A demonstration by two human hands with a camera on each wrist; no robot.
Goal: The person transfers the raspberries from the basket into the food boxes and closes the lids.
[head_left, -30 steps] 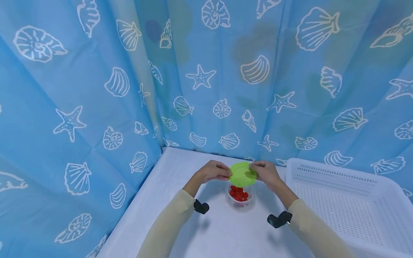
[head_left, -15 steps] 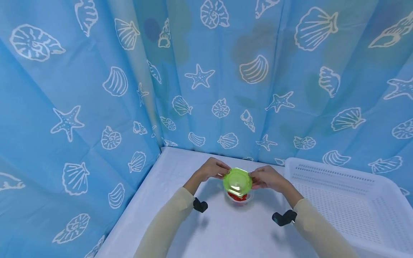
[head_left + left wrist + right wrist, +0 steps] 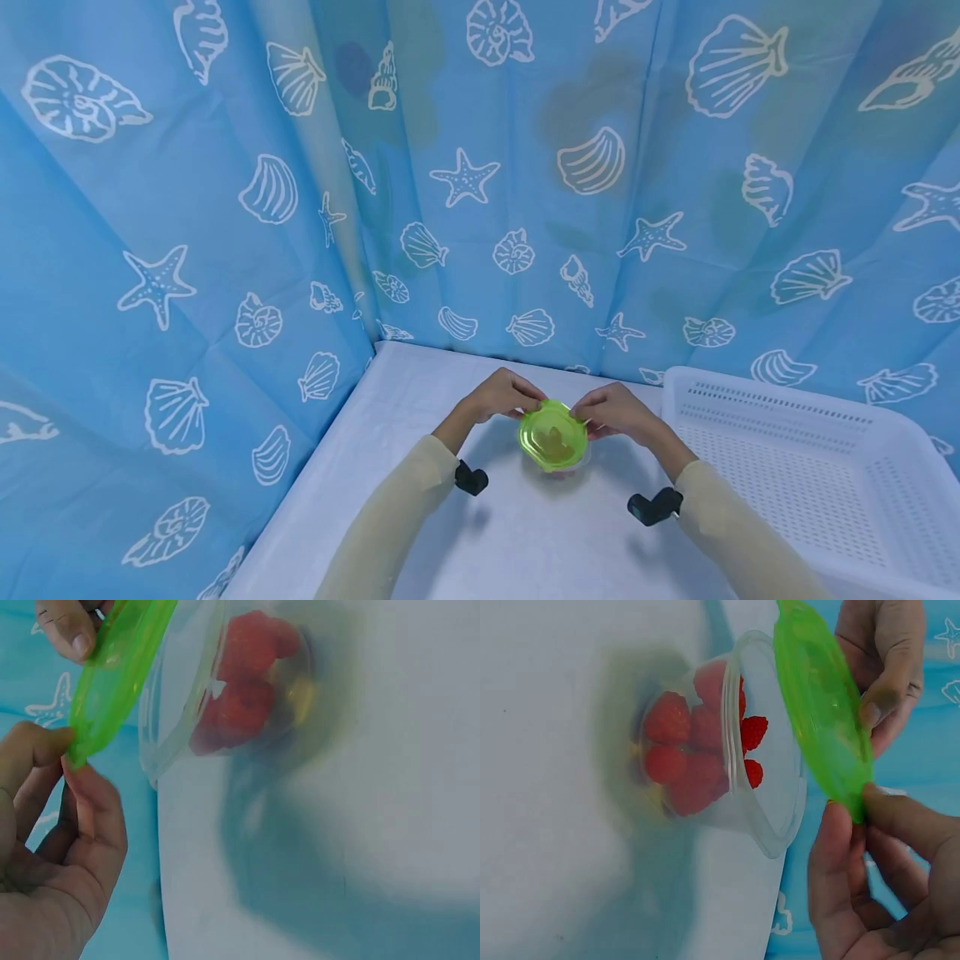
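Note:
A translucent green lid [image 3: 553,435] is held tilted over a clear plastic container [image 3: 739,750]. Its lower edge stands apart from the container's rim in the right wrist view. Inside the container lie several red raspberries [image 3: 694,739], seen through its wall in both wrist views. My left hand [image 3: 504,396] pinches the lid's left edge between thumb and fingers. On the opposite edge, my right hand [image 3: 617,411] pinches the lid the same way. From the head view, the lid covers most of the container and tints the berries behind it.
A white perforated plastic basket [image 3: 787,467] stands on the right of the white-covered table [image 3: 525,542]. Blue curtains [image 3: 465,250] with a white seashell print hang behind and to the left.
The lid has come down and toward me and now hides the berries that showed in front of it. Both hands have kept their grip on its edges.

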